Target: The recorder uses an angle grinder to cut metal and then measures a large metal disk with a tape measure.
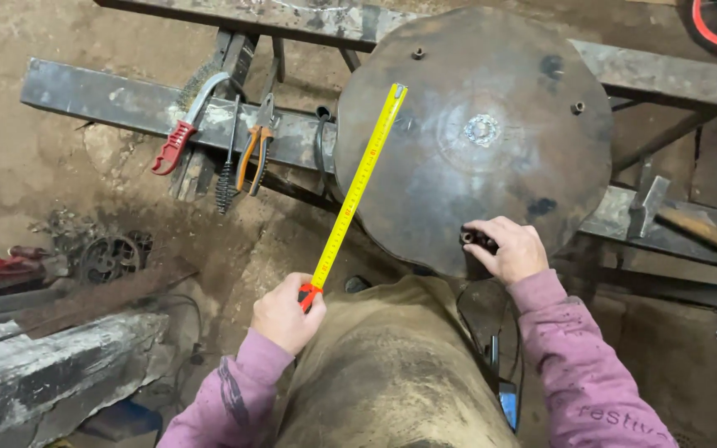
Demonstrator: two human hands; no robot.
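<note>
Left hand [285, 314] grips the tape measure case, yellow tape [358, 184] stretched up across the steel disc [475, 133]; right hand [504, 249] is closed on a small dark part [476, 241] at the disc's near edge. Disc lies on steel beams [126, 104], looks heavy, rigid, rough-edged: best gripped at the rim. Pliers [255, 149] lie left.

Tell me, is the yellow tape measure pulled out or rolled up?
Pulled out. The yellow tape measure runs as a straight blade from the left hand up across the round metal disc, its tip near the disc's top edge.
</note>
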